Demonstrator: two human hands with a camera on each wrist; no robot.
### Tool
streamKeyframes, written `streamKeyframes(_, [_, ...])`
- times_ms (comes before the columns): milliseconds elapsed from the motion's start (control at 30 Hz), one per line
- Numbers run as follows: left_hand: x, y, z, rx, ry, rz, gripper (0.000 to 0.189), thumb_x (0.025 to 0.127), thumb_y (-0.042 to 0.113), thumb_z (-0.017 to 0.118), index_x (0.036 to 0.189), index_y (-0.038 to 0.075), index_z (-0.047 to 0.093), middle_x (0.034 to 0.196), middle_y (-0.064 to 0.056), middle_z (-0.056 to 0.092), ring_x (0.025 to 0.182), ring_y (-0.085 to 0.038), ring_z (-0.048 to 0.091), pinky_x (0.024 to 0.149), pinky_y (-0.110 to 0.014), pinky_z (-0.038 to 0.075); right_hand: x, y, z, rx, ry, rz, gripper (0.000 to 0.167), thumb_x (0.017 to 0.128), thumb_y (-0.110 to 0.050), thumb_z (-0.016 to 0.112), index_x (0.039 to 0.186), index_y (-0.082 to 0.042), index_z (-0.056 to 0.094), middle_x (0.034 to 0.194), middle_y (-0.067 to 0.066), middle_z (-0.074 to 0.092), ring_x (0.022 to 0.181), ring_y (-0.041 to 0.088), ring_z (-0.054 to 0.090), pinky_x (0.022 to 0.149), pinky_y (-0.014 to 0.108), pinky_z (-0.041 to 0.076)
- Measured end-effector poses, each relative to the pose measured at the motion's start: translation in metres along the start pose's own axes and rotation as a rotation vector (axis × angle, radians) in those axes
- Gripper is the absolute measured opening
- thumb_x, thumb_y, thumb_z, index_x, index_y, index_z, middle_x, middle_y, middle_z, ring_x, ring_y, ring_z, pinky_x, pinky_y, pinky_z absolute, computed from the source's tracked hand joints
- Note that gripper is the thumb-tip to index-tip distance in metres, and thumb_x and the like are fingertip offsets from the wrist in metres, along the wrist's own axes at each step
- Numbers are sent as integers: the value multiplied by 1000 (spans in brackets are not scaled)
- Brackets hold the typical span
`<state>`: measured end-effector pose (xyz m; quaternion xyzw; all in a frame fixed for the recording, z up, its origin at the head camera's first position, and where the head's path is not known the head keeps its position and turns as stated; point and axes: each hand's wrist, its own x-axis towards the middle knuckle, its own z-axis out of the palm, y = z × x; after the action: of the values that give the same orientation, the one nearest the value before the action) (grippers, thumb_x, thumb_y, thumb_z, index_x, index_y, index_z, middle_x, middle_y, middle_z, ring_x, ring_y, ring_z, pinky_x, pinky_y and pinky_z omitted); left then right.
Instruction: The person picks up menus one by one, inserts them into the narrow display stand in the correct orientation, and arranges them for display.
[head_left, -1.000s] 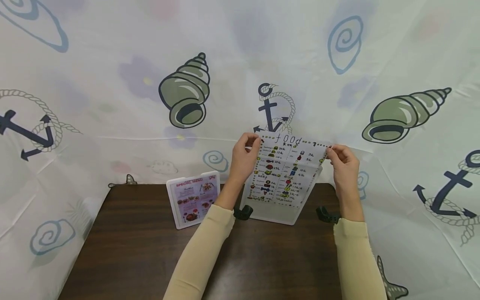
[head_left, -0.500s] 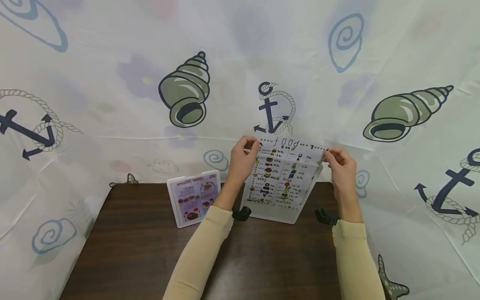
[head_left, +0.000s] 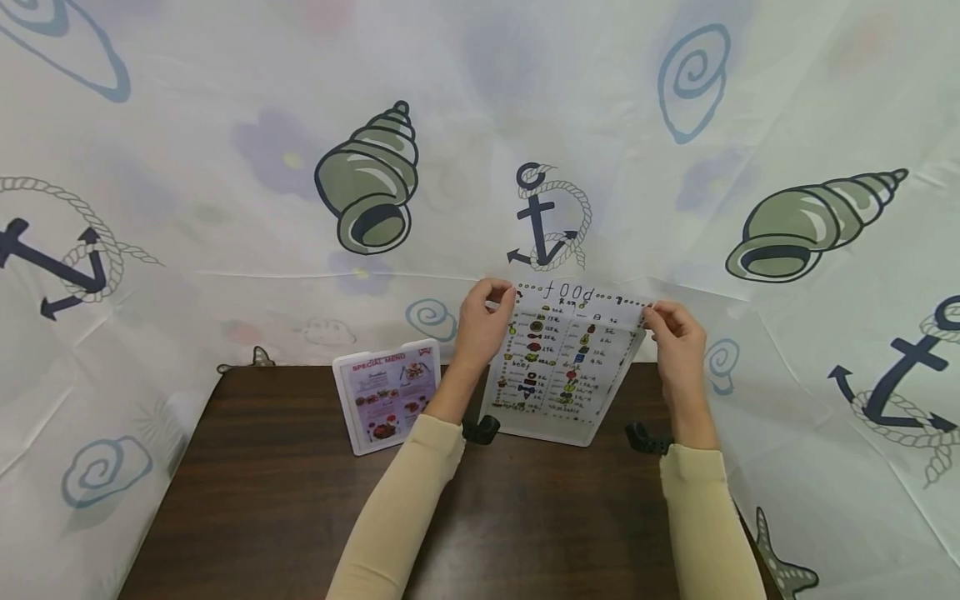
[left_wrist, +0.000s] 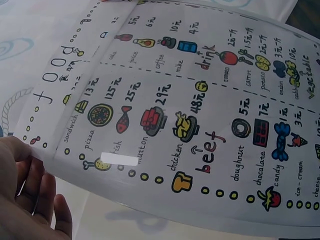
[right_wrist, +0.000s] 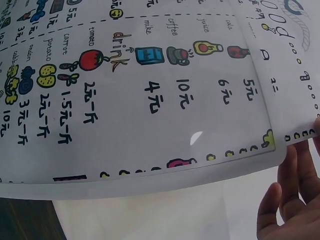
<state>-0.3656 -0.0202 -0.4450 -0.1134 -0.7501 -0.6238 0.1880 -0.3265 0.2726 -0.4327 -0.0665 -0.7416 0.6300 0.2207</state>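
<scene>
A hand-drawn paper menu headed "food" [head_left: 551, 358] stands in a clear display stand with a white border [head_left: 555, 432]. Most of the sheet lies behind the clear front, while its top strip sticks out above. My left hand [head_left: 483, 327] pinches the sheet's top left corner between thumb and fingers. At the top right corner, my right hand [head_left: 678, 337] pinches the paper too. In the left wrist view, the clear front's edge crosses the sheet just below the title, close to my left fingers [left_wrist: 35, 187]. My other right fingers [right_wrist: 290, 185] show beside the stand's corner in the right wrist view.
A smaller white-framed stand with a printed "Special Menu" [head_left: 386, 404] is left of my left forearm. Both stands are on a dark brown wooden table [head_left: 285, 508]. Behind it hangs a pale cloth [head_left: 465, 100] with shells and anchors. Black wrist mounts [head_left: 482, 430] sit on both wrists.
Both hands have moved down, lowering the paper menu deeper into the clear stand. Less of the sheet shows above the stand's top edge. The smaller menu stand has stayed in place.
</scene>
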Motion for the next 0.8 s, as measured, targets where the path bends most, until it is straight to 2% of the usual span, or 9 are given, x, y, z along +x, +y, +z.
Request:
streamKeyframes(233, [1,-2,-3,9,-18,8,21,109,21,65,124,8,71,108,-11,73,98,-22,64,86,-29,46,-1,1,1,-1,2,-21,21,104,-22,73,115,-3,74,96,-10,69,96,9,63,98,27,44])
streamKeyframes(433, [0,-2,-4,16,-25,6,20,109,20,63,125,9,70,107,-10,73,97,-22,63,87,-30,46,-1,0,2,-12,-3,-46,29,105,-27,72,121,-3,73,100,-10,71,100,9,65,101,28,45])
streamKeyframes(600, [-1,-1,-4,29,-27,3,19,110,21,63,123,10,71,110,-10,73,99,-24,64,88,-31,46,0,-2,2,21,1,-95,31,105,-24,72,124,0,72,100,-10,71,101,10,67,100,26,46])
streamKeyframes(800, [0,-1,-4,40,-32,10,19,109,20,64,123,8,71,113,-11,74,103,-27,65,88,-31,46,-1,-1,1,8,14,-107,27,106,-25,71,119,-1,74,96,-10,70,98,10,66,99,27,46])
